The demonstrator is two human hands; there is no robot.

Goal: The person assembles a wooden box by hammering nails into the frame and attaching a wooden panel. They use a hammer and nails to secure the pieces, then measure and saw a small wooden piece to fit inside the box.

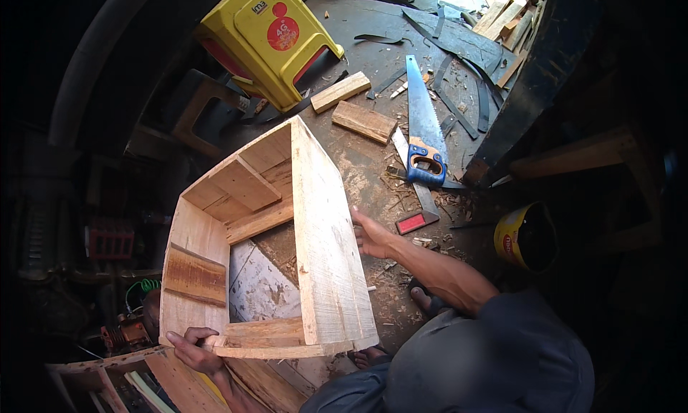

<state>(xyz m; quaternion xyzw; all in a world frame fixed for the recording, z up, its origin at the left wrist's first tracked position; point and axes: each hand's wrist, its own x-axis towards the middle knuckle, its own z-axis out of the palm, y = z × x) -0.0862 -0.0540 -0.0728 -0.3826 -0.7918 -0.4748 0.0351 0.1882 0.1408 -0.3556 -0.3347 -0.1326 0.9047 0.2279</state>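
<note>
A pale wooden box frame (pixel 326 234), made of rough boards and open through its middle, is tilted in front of me. Small wood blocks and strips line its inner walls. My left hand (pixel 192 348) grips the near left corner, thumb on the board's edge and other fingers partly hidden beneath. At the right side panel, my right hand (pixel 373 235) holds the outer edge; its fingertips go out of sight behind the board. Beyond it on the floor lie a handsaw (pixel 426 126) with a blue handle and a try square (pixel 418 221) with a red-marked stock.
A yellow plastic stool (pixel 269 44) stands at the far left. Two wood offcuts, a short board (pixel 364 121) and a narrower piece (pixel 340 91), lie near it. Dark rubber strips (pixel 459 112) and shavings litter the floor. A yellow bucket (pixel 510 237) sits right; a wooden rack (pixel 154 384) stands near left.
</note>
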